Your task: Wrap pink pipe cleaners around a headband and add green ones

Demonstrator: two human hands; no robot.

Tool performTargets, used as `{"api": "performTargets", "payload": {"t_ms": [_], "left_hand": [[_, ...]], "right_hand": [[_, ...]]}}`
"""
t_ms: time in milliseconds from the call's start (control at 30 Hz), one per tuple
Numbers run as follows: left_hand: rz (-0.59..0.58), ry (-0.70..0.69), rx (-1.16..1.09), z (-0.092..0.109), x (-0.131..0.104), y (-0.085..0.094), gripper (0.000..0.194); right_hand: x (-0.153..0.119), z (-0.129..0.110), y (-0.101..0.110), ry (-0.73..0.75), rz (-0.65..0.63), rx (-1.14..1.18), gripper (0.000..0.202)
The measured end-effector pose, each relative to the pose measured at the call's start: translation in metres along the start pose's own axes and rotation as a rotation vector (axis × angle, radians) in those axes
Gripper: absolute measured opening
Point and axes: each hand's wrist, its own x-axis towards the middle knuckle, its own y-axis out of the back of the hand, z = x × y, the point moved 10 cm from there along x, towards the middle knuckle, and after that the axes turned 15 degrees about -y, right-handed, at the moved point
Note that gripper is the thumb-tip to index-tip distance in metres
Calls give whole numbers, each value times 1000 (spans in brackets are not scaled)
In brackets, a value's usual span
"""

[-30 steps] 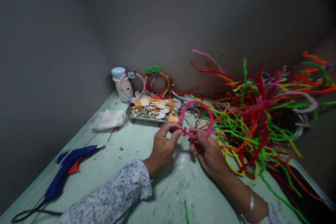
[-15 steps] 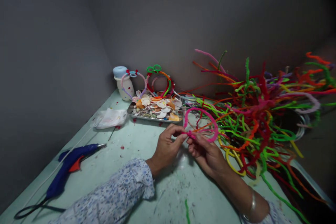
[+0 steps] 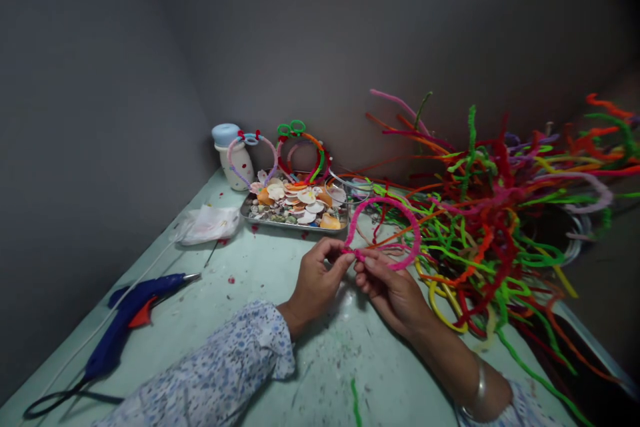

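Since the frame one second back, the right hand [image 3: 397, 290] has closed in: its fingertips now almost meet those of the left hand [image 3: 314, 280], and the hot-pink fuzzy pipe-cleaner loop [image 3: 417, 230] stands a little farther right.

Fingers: left thumb and forefinger clamped on the loop at its lower left; right thumb and forefinger clamped on the same stretch, just beside them. Loop held above the pale green desk [image 3: 250, 280], its round part rising behind and to the right of the fingertips.

Around the fingers: shallow metal tray [image 3: 295, 225] of shells beyond and left; tangled heap of multicoloured pipe cleaners [image 3: 480, 213] to the right; blue glue gun with orange trigger [image 3: 127, 317] well apart, left; short bright-green pipe-cleaner piece [image 3: 355, 403] nearer the wearer.

Step in hand (judgement): working the join where the loop's ends appear to meet; exact wrap hidden by fingertips.

Next move seems to call for one hand steadying the join, the other turning in small twists, without flattening the curve.
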Motion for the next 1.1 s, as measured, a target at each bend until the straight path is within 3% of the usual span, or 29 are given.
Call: {"api": "performTargets", "payload": {"t_ms": [267,1100], "left_hand": [[23,-31,62,4,0,4,15],[80,246,-288,-25,-5,-7,8]], "right_hand": [[1,2,1,0,16,-20,26],[4,3,3,47,59,-165,27]]}}
